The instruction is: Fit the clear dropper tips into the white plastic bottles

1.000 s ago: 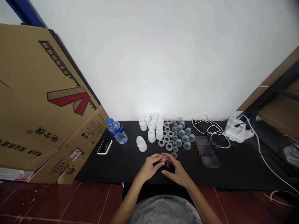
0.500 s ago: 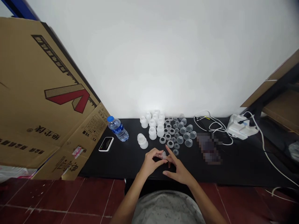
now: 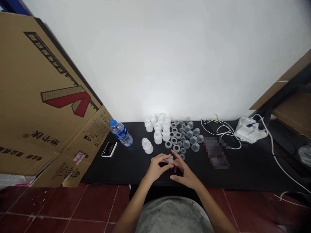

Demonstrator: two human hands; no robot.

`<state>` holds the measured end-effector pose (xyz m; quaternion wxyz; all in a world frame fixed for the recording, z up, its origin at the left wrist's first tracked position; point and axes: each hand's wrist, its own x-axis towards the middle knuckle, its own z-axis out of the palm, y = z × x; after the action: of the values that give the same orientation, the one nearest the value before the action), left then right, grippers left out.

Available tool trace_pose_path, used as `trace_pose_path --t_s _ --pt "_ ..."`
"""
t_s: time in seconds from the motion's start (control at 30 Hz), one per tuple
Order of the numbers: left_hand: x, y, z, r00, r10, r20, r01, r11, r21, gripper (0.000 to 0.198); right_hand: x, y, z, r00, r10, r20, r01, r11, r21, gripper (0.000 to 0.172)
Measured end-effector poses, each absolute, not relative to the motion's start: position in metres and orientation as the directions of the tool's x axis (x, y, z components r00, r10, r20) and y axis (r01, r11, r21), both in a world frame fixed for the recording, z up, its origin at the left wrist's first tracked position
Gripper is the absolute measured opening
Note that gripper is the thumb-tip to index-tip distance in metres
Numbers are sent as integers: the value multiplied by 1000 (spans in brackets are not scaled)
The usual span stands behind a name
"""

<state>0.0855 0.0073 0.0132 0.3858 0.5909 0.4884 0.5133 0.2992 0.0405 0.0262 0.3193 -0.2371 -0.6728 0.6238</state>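
My left hand (image 3: 156,167) pinches a small clear ribbed plastic piece (image 3: 171,160) between thumb and fingertips. Just to its right, my right hand (image 3: 185,172) is open, with the index finger stretched out and the thumb apart. Its middle fingers are close to the clear piece, and whether they touch it I cannot tell. Beyond the hands lie several pale plastic rings (image 3: 176,148), several small clear discs (image 3: 183,150) and several clear domed caps (image 3: 195,147). White bottle-shaped pieces (image 3: 157,137) stand left of the rings. One white piece (image 3: 147,146) sits apart, nearer my left hand.
A water bottle (image 3: 123,134) leans over at the left, beside a white-edged device (image 3: 109,149). A large cardboard box (image 3: 60,136) flanks the black table (image 3: 136,173). To the right are a blurred dark object (image 3: 216,153), a white power strip (image 3: 250,130) and loose cables.
The clear piece now shows more of its ribbed side in my left fingers. My right fingers have shifted slightly around it. The whole view has moved a little.
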Motion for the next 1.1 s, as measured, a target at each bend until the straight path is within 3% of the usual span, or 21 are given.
trace_pose_path --t_s 0.1,0.33,0.5,0.8,1.1 --pt "86 7 15 -22 970 241 230 -229 946 49 297 40 26 -654 743 144 -69 132 -989 95" --pt "86 2 34 57 944 326 395 -321 861 28 293 41 14 -523 843 122 6 147 -989 52" --pt "84 8 27 -192 929 317 460 -200 865 35 291 42 9 -448 891 73 95 128 -987 38" --pt "75 25 15 -286 914 289 487 -121 865 31 291 43 9 -420 905 68 73 109 -991 33" --pt "84 33 10 -369 883 291 536 -55 843 35 295 46 11 -464 867 181 35 222 -974 30"
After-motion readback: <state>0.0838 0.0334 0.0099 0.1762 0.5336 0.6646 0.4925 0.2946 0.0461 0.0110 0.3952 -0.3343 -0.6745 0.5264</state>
